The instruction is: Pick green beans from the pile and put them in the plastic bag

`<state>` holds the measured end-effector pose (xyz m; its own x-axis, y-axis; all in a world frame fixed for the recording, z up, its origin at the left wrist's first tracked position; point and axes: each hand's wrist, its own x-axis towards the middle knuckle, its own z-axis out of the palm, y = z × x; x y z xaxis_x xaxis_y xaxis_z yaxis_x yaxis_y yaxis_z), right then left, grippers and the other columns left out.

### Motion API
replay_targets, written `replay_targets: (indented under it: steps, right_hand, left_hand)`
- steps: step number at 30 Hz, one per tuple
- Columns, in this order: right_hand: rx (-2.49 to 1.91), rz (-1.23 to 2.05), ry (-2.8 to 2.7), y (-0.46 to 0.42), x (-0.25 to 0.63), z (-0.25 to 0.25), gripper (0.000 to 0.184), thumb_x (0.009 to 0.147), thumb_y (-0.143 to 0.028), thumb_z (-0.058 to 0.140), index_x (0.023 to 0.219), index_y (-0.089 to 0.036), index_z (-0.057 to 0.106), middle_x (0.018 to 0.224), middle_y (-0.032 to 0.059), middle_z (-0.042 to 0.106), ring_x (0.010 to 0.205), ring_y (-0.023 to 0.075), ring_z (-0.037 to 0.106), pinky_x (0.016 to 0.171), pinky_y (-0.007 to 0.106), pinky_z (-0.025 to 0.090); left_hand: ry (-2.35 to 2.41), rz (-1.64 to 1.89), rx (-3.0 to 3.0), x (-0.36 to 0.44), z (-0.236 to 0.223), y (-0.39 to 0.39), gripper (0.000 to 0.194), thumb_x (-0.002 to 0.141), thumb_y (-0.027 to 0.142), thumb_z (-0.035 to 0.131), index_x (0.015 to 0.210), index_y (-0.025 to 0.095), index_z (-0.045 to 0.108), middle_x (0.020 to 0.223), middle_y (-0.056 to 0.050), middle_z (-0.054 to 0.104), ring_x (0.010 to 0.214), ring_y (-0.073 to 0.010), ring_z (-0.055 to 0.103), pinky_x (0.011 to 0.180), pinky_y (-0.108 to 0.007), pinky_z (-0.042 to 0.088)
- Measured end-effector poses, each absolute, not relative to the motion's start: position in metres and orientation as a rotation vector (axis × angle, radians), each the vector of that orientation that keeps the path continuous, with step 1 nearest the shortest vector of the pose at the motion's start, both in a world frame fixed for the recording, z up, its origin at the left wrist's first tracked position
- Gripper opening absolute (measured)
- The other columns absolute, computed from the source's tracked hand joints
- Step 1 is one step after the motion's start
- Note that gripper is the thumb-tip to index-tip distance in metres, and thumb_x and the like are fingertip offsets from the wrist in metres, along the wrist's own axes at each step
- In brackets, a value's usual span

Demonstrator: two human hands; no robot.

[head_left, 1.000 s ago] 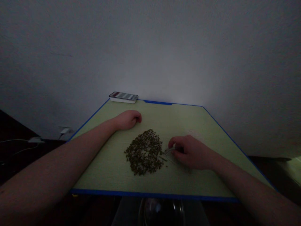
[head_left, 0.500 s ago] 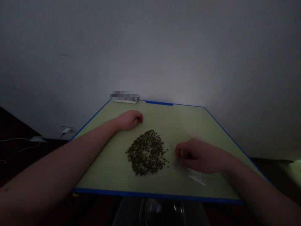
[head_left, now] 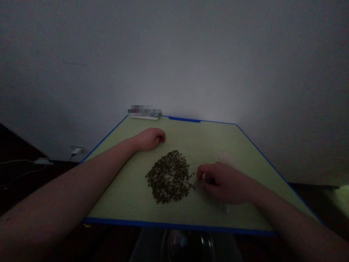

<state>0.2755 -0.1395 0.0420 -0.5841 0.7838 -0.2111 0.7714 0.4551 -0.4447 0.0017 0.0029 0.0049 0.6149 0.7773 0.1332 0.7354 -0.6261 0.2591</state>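
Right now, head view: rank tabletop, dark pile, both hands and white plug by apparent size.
1. Tabletop
2. Dark pile and right hand: too close to rank
3. Left hand
4. White plug

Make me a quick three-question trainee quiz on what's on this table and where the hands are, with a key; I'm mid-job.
1. True or false: the left hand is apart from the pile of dark grains.

2. Which is nearest to the clear plastic?
A) The left hand
B) The right hand
C) Both equally

3. Fill in the blank: the table has a ____ edge.

Key:
1. True; it lies beyond the pile and to its left.
2. B; the plastic shows right beside and partly under that hand.
3. Blue.
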Motion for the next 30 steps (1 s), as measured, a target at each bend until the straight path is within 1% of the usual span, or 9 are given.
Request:
replay_targets:
  steps: [6, 16, 24, 30]
  right_hand:
    - [-1.488, 0.758, -2.617, -0.135, 0.279, 0.039, 0.015, 0.077, -0.019, 0.05, 0.09, -0.019, 0.059, 0.056, -0.0024, 0.057, 0.048, 0.0097, 0.044, 0.046, 0.022, 0.025]
    - [-1.407, 0.808, -2.64, -0.139, 0.274, 0.041, 0.016, 0.076, -0.017, 0.051, 0.089, -0.019, 0.059, 0.056, -0.0035, 0.055, 0.048, 0.0085, 0.042, 0.046, 0.022, 0.026]
    - [-1.42, 0.743, -2.591, -0.137, 0.268, 0.038, 0.016, 0.076, -0.017, 0.051, 0.09, -0.018, 0.059, 0.056, -0.0029, 0.056, 0.049, 0.009, 0.045, 0.048, 0.022, 0.027]
    - [-1.429, 0.682, -2.563, -0.138, 0.261, 0.037, 0.016, 0.076, -0.017, 0.049, 0.087, -0.018, 0.06, 0.054, -0.0036, 0.054, 0.047, 0.009, 0.044, 0.048, 0.023, 0.025]
  left_hand:
    - [1.269, 0.351, 2.654, 0.002, 0.005, 0.002, 0.031, 0.066, 0.011, 0.039, 0.081, 0.017, 0.065, 0.084, -0.003, 0.067, 0.078, -0.0159, 0.057, 0.074, -0.025, 0.044]
    - [1.24, 0.366, 2.667, 0.002, 0.005, 0.003, 0.031, 0.066, 0.011, 0.038, 0.081, 0.016, 0.064, 0.083, -0.004, 0.066, 0.078, -0.0162, 0.057, 0.072, -0.026, 0.043]
    - [1.239, 0.365, 2.656, 0.001, 0.003, 0.004, 0.032, 0.066, 0.011, 0.038, 0.082, 0.017, 0.065, 0.084, -0.004, 0.066, 0.078, -0.0167, 0.057, 0.072, -0.026, 0.043]
    - [1.243, 0.359, 2.678, 0.001, 0.004, 0.004, 0.031, 0.066, 0.011, 0.038, 0.081, 0.016, 0.064, 0.083, -0.003, 0.066, 0.078, -0.0161, 0.057, 0.073, -0.025, 0.042]
